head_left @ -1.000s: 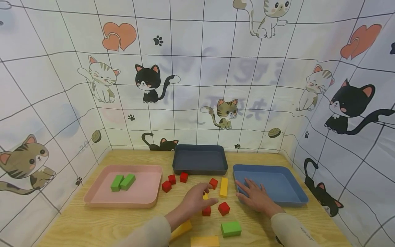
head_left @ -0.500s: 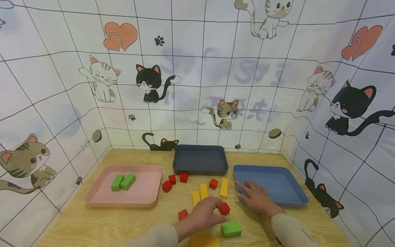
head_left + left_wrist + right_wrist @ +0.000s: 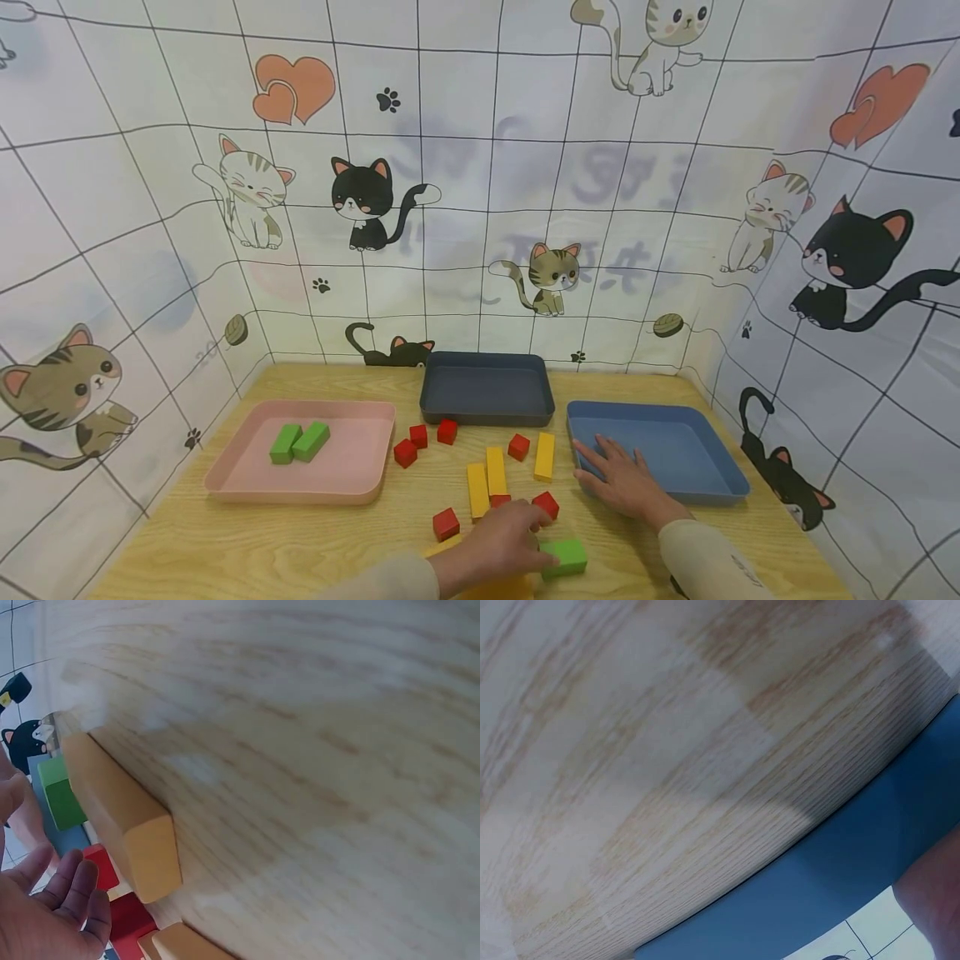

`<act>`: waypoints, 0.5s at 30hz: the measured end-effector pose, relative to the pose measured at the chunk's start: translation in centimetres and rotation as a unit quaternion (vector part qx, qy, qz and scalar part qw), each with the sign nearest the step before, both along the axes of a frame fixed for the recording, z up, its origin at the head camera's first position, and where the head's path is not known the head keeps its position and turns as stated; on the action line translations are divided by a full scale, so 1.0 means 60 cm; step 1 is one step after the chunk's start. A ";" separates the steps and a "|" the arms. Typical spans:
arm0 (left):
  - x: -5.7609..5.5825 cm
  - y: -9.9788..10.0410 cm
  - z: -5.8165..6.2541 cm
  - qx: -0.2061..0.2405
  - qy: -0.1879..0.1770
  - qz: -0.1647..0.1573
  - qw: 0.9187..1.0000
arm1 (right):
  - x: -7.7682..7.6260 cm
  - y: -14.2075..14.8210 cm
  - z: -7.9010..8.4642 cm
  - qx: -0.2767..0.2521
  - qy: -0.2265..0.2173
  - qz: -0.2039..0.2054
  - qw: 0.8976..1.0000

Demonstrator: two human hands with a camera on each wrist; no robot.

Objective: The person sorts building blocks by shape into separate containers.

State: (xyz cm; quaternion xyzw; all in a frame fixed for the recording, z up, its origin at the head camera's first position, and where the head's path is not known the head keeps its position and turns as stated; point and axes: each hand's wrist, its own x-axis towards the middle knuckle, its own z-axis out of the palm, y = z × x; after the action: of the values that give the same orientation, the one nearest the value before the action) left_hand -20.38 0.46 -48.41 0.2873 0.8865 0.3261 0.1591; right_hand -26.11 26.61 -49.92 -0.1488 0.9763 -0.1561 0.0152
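Observation:
My left hand hovers low over the front middle of the table, fingers loosely bent with nothing between them. Its thumb and fingertips are right at the left end of a green block. In the left wrist view, that hand shows relaxed fingers beside red cubes and a long orange-yellow block. A red cube lies just beyond the fingertips. My right hand, fingers spread, rests on the near-left rim of the blue tray. The tray's wall fills the lower right wrist view.
A pink tray at left holds two green blocks. The dark grey tray stands at the back. Between them lie several red cubes and upright-lying yellow blocks. Cat-patterned cloth walls off the table's back and sides.
My left hand has moved towards me and slightly right, from the yellow blocks past the red cubes to the green block. My right hand has stayed on the blue tray.

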 end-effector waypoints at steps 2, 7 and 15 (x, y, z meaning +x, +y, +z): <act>0.000 0.000 -0.004 -0.010 0.012 -0.015 1.000 | 0.000 0.000 -0.001 0.001 0.000 -0.001 1.000; 0.001 0.001 -0.011 -0.026 0.026 -0.035 0.999 | -0.001 0.000 -0.002 -0.002 -0.004 -0.002 1.000; 0.006 0.002 -0.010 -0.028 0.018 -0.043 0.999 | -0.003 0.001 -0.003 -0.001 -0.008 -0.003 1.000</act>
State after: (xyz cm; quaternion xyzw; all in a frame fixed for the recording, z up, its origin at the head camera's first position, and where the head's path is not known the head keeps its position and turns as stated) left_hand -20.00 0.58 -49.02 0.3267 0.8847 0.2891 0.1645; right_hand -26.26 26.69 -50.11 -0.1444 0.9765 -0.1586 0.0225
